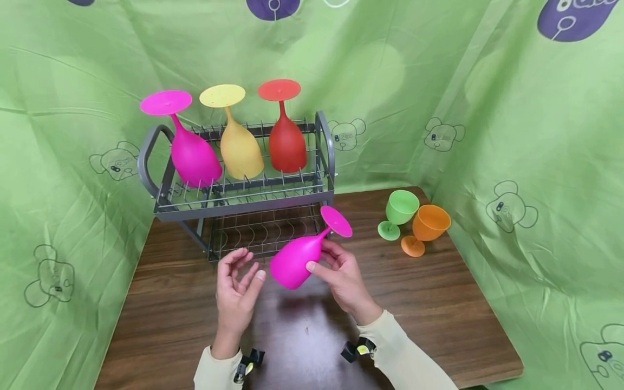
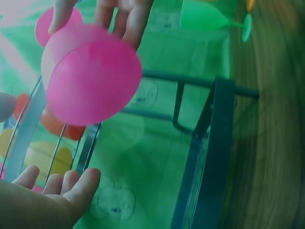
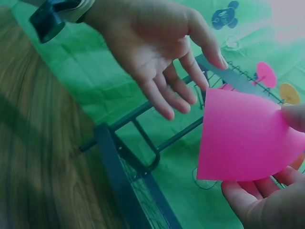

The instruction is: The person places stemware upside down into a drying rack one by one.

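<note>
A pink goblet [image 1: 296, 261] is tipped with its mouth down toward the left and its round foot up to the right. My right hand [image 1: 345, 279] grips its bowl, thumb on the near side and fingers behind. Left of the bowl, my left hand [image 1: 237, 287] holds nothing, its fingers loosely bent and apart from the goblet. In the left wrist view the goblet's mouth [image 2: 95, 81] faces the camera. The right wrist view shows the bowl [image 3: 245, 136] between right thumb and fingers, with the left hand [image 3: 159, 57] beyond it.
Behind the hands stands a grey two-tier dish rack [image 1: 244, 201]. Upside down on its top tier are a pink goblet [image 1: 195, 157], a yellow goblet [image 1: 240, 149] and a red goblet [image 1: 287, 143]. A green goblet [image 1: 402, 207] and an orange goblet [image 1: 431, 223] stand upright at the table's right.
</note>
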The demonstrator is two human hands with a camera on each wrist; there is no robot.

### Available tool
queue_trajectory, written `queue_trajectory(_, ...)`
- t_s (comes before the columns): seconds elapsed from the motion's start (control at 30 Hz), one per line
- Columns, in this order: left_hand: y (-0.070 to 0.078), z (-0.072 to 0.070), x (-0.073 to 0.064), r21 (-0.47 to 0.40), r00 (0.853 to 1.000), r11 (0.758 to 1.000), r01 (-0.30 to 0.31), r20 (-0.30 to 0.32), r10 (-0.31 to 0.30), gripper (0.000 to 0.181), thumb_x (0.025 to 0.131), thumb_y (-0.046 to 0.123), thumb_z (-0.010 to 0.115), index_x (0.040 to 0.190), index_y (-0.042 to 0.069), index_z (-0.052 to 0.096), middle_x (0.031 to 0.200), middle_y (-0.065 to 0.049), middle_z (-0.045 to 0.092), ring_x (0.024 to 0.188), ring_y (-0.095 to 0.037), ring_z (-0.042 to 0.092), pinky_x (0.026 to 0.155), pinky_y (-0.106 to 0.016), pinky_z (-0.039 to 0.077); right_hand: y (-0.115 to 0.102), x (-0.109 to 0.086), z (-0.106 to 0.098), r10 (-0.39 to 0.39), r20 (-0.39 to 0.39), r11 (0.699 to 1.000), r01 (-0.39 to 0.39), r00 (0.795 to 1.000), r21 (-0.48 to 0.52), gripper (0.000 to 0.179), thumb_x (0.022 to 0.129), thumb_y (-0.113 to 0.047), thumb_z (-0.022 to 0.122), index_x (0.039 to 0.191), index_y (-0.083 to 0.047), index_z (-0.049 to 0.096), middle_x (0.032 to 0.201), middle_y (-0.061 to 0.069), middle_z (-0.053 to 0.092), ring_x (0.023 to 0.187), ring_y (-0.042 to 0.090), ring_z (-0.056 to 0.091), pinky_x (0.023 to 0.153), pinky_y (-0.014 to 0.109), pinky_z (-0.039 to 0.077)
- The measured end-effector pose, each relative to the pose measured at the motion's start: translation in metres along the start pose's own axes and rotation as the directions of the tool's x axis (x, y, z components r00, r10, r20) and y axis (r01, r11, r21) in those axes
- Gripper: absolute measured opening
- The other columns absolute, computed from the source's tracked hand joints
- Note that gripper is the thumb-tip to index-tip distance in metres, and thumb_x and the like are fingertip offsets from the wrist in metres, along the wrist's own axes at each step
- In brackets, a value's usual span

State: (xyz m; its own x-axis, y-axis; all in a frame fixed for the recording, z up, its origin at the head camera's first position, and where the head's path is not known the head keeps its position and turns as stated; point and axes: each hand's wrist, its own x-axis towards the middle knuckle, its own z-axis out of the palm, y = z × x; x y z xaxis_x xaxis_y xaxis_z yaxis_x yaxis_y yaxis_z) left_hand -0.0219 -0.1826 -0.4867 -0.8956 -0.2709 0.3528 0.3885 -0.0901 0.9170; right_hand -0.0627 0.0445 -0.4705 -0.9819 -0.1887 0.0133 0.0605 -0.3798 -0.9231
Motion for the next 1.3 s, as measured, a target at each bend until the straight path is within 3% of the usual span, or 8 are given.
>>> queue_trajectory(0.27,-0.002,-0.026,0.022,0.163,0.985,0.985,0.050,-0.171,-0.022,0.052,0.094,-0.006,0.072,0.142,-0.008,0.051,0.136,-0.004,0.059,0.127,-0.019,0.060,0.104,-0.020,0.056,0.005,0.017,0.007,-0.004,0.044,0.983,0.012,0.999,-0.181,0.059,0.085,0.001,0.082,0.140,0.001,0.061,0.140,0.012,0.064,0.125,0.022,0.063,0.100,0.032,0.061)
queue_trajectory(0.53,-0.003,-0.059,0.048,0.283,0.941,0.948,0.146,-0.335,-0.044,0.042,0.102,0.008,0.067,0.141,-0.002,0.057,0.128,-0.002,0.062,0.117,-0.011,0.061,0.091,-0.010,0.054,0.010,0.035,0.017,-0.013,0.186,0.927,0.081,0.983,-0.366,0.061,0.086,-0.004,0.085,0.143,-0.010,0.062,0.144,0.012,0.062,0.131,0.034,0.062,0.105,0.043,0.059)
queue_trajectory(0.7,-0.005,-0.075,0.062,0.360,0.926,0.914,0.187,-0.375,-0.042,0.039,0.106,0.018,0.063,0.142,0.004,0.058,0.127,0.000,0.062,0.113,-0.007,0.059,0.086,-0.013,0.050,0.019,0.047,0.025,-0.021,0.204,0.889,0.112,0.979,-0.443,0.062,0.084,-0.006,0.088,0.141,-0.013,0.065,0.139,0.007,0.063,0.133,0.028,0.061,0.100,0.041,0.061)
queue_trajectory(1.03,-0.022,-0.098,0.088,0.404,0.899,0.885,0.232,-0.437,-0.036,0.039,0.106,0.022,0.062,0.142,0.008,0.059,0.124,0.005,0.062,0.112,-0.006,0.059,0.090,-0.016,0.049,0.036,0.071,0.055,-0.034,0.214,0.801,0.155,0.976,-0.578,0.061,0.083,-0.013,0.090,0.139,-0.008,0.066,0.132,0.006,0.062,0.125,0.023,0.062,0.101,0.038,0.061)
queue_trajectory(1.17,-0.029,-0.102,0.101,0.423,0.895,0.879,0.220,-0.447,-0.009,0.038,0.106,0.018,0.061,0.142,0.005,0.059,0.124,0.001,0.062,0.111,-0.003,0.056,0.100,-0.021,0.047,0.040,0.081,0.069,-0.058,0.210,0.732,0.185,0.976,-0.656,0.060,0.083,-0.017,0.090,0.138,-0.010,0.067,0.133,0.003,0.064,0.121,0.020,0.064,0.098,0.032,0.062)
queue_trajectory(1.3,-0.034,-0.103,0.110,0.433,0.886,0.877,0.208,-0.464,0.019,0.036,0.107,0.015,0.059,0.139,-0.001,0.059,0.122,0.000,0.061,0.111,-0.002,0.053,0.106,-0.029,0.046,0.044,0.094,0.081,-0.091,0.228,0.611,0.235,0.969,-0.756,0.060,0.084,-0.027,0.090,0.138,-0.012,0.067,0.132,0.000,0.066,0.120,0.018,0.063,0.102,0.029,0.056)
